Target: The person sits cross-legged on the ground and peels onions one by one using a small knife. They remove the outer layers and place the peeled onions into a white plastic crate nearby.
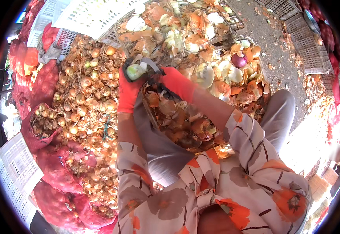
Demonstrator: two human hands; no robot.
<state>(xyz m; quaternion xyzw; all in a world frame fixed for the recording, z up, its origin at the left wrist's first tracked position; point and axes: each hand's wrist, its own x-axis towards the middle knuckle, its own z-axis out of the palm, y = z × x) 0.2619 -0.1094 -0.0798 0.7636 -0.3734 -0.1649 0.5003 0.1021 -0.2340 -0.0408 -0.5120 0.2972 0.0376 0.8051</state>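
Note:
My left hand [132, 84], in a red glove with a dark palm, is closed around a pale green onion [136, 72]. In a matching glove, my right hand [173, 83] grips a knife, its curved metal blade [150, 65] pointing toward the onion. The knife's handle is hidden by the fingers. Below and beyond both hands lie onion skins [187, 117] and cut onion layers, heaped over crates. One red onion [239, 60] rests on the heap to the right.
A large pile of brown onions [82, 111] spreads at the left, beside red mesh sacks [58, 172]. A white plastic crate [85, 17] stands at the upper left, another crate [19, 172] at the lower left. More crates [307, 46] stand at the right, past the littered floor [278, 58].

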